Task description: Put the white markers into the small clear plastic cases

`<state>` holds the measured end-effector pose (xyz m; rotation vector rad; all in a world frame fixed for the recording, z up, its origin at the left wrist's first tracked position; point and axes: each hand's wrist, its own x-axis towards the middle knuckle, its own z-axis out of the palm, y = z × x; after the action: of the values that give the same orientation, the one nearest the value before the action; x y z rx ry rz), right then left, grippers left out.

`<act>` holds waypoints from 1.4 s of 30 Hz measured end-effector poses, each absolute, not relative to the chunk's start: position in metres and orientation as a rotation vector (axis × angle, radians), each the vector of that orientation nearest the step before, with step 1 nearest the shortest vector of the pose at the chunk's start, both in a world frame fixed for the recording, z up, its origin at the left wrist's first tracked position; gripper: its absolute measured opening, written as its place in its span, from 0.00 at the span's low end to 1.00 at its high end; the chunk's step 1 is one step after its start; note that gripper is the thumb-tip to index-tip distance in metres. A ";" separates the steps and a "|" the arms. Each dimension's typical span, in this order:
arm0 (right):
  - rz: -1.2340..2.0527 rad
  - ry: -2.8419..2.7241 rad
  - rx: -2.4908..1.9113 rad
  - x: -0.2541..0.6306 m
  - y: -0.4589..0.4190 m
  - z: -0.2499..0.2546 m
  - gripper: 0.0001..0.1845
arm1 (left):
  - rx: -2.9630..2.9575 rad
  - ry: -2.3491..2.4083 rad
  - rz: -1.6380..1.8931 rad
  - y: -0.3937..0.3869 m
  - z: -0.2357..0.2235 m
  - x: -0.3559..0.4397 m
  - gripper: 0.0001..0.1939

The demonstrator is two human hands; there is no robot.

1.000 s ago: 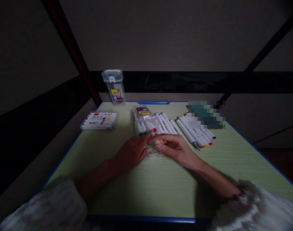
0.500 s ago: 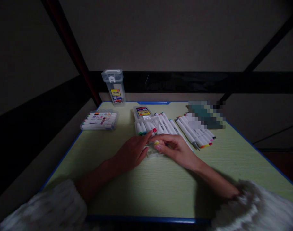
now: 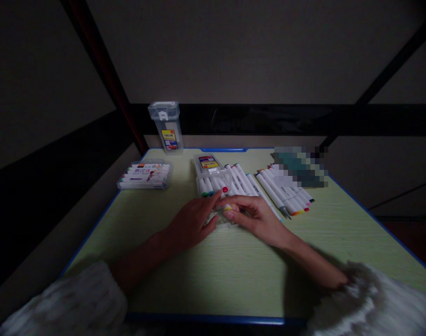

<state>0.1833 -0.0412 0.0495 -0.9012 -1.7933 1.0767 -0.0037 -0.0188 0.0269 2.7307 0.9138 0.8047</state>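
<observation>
Lying on the table's middle is a clear plastic marker box (image 3: 208, 162) with its lid swung back and several white markers inside. Green, blue and red ends show at its near part. My right hand (image 3: 256, 215) pinches a marker with a yellow band (image 3: 227, 207) between thumb and fingers, over the box's near end. From the other side my left hand (image 3: 190, 222) reaches over the box, fingers stretched out and thumb apart. Its index fingertip is by the red-ended marker (image 3: 225, 189). Part of the box is hidden beneath both hands.
Right of the box lie several loose white markers (image 3: 241, 179), and farther right another group of markers (image 3: 284, 191). A blurred greenish flat item (image 3: 300, 168) is at the back right. A closed marker case (image 3: 145, 175) lies left; a tall clear box (image 3: 168, 128) stands behind on the table (image 3: 213, 280).
My left thumb has shifted slightly, showing more of the box's near end. The yellow-banded marker sits a little differently in my right fingers. Everything else stays put.
</observation>
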 end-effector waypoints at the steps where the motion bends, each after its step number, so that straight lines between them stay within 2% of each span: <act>1: 1.072 -1.803 -0.913 0.183 -0.041 0.049 0.14 | 2.721 0.915 0.819 -0.018 0.026 -0.003 0.27; 7: 1.053 -1.821 -0.948 0.184 -0.042 0.050 0.15 | 2.672 0.922 0.937 -0.015 0.023 -0.003 0.20; 12: 1.049 -1.829 -0.941 0.183 -0.042 0.052 0.13 | 2.667 0.935 0.973 -0.013 0.021 -0.004 0.17; 42: 1.058 -1.850 -0.976 0.183 -0.040 0.045 0.15 | 2.803 0.896 0.870 -0.015 0.028 -0.005 0.25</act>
<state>0.1834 -0.0396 0.0446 -0.9760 -1.8500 1.0578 -0.0049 -0.0150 0.0278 2.8033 0.8956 0.8697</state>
